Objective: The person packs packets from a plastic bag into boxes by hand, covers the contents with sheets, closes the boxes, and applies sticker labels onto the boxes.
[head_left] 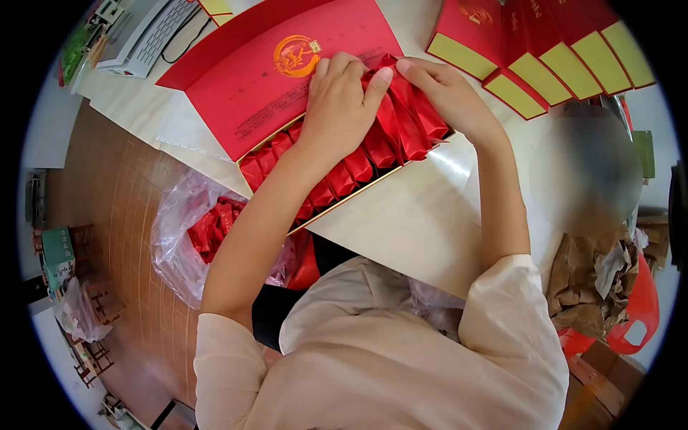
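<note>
An open red gift box (261, 118) lies at an angle on the table, its printed lid raised behind it. Rows of shiny red foil packets (358, 165) fill the tray. At the right end of the box, my left hand (340, 104) reaches over the row, fingers bent around the top of a packet and thumb pointing right. My right hand (448, 97) closes on the same cluster of upright foil packets (398, 118) from the right side. The two thumbs are close together at the packet tops. Fingertips on the far side are partly hidden.
Several red and yellow boxes (566, 61) stand at the back right. A clear plastic bag (175, 247) with more red packets sits left of my lap. Crumpled brown paper (591, 283) and a red bag (641, 308) lie at the right. A grey-white device (147, 39) stands back left.
</note>
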`<state>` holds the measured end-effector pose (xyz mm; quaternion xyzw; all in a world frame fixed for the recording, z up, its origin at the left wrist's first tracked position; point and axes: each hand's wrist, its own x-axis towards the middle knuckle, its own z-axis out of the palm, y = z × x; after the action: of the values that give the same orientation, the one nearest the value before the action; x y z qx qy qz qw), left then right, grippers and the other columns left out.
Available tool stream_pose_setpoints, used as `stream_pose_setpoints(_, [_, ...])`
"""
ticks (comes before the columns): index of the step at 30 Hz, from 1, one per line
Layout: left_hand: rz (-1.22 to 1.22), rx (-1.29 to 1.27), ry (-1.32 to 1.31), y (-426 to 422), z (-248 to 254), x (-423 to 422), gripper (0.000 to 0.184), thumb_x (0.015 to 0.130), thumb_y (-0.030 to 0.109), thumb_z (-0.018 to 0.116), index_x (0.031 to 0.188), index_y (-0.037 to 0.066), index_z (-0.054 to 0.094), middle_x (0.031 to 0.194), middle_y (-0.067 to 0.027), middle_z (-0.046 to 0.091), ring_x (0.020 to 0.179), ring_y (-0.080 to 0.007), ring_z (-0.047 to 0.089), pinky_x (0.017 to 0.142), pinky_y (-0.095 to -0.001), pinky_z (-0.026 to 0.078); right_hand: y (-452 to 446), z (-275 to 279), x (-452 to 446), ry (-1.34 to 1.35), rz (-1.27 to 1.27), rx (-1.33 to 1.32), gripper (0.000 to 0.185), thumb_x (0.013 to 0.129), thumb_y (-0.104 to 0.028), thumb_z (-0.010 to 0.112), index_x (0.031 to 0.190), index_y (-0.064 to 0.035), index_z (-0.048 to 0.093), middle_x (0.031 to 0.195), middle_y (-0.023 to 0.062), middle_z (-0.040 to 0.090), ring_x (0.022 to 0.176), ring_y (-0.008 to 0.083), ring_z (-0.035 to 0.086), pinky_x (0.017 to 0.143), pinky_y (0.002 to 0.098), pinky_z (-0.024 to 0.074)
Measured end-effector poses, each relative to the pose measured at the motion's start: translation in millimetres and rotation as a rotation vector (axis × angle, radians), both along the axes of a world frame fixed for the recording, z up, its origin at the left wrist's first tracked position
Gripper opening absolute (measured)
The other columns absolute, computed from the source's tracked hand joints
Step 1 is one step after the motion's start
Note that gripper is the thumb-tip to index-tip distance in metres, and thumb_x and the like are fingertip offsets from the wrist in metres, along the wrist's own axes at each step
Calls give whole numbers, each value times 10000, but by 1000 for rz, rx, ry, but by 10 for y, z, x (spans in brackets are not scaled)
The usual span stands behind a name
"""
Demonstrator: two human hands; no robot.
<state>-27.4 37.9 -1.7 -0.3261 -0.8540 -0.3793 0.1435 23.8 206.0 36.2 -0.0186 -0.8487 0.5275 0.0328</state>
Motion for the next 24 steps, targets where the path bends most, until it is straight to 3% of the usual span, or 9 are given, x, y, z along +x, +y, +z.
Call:
stream_pose_setpoints(4, [12,-29,70,11,-46,9,369,926,326,538,1004,-28,607,1012,-144,550,951,-316,492,887,-412,397,-24,54,-3,-121,11,106,408,950,-336,523,1035,45,644,837,166,671,821,234,636,800,317,474])
stream_pose_setpoints(7, [59,-87,221,45,-100,11,314,892,288,576,1055,21,600,1006,-113,545,952,-290,501,855,-401,401,-168,-126,54,94,-11,406,298,947,-234,512,1003,44,602,747,209,646,693,338,642,679,402,507])
stream_pose_setpoints(9, [88,-148,281,58,-108,12,301,868,264,598,1078,48,595,999,-95,543,948,-274,507,831,-392,405,-311,-331,76,122,-141,713,227,951,-178,507,1139,-52,521,754,237,614,675,402,617,610,458,489])
stream_pose_setpoints(10, [70,-201,258,73,-110,15,322,845,238,626,1117,71,576,1031,-92,531,966,-271,500,837,-393,399,-347,-400,83,153,-146,720,199,941,-133,491,1124,-67,453,808,243,637,689,427,617,584,520,464])
stream_pose_setpoints(14, [-2,-221,157,13,-73,35,365,841,221,638,1169,89,547,1090,-100,508,1011,-277,486,869,-394,392,-353,-415,50,150,-185,679,158,946,-141,484,1073,-49,465,801,249,641,710,433,616,595,510,469])
stream_pose_setpoints(18, [-175,86,-172,-422,146,248,321,955,256,495,1210,64,513,1158,-135,487,1120,-314,453,993,-414,350,-438,-304,107,102,-273,828,144,943,-149,497,1035,-38,490,816,233,642,743,449,606,623,524,456])
stream_pose_setpoints(21, [-58,355,-137,-1103,174,487,218,948,151,509,1124,42,578,1065,-131,561,1040,-275,540,921,-357,415,-436,-308,180,516,-263,917,132,917,-140,538,980,-24,533,845,186,622,733,396,594,634,467,460])
stream_pose_setpoints(23, [118,590,-162,-1611,-23,710,171,949,69,486,1058,4,601,986,-97,600,955,-185,569,882,-297,425,-555,-211,226,664,-285,959,123,915,-131,559,947,-12,566,850,151,591,705,347,559,623,412,451])
stream_pose_setpoints(24, [256,717,-187,-1820,-239,823,140,931,78,514,1016,21,610,912,-99,600,880,-195,591,811,-293,456,-655,-151,273,636,-256,870,116,914,-117,560,946,-7,568,840,131,588,687,307,551,613,381,446])
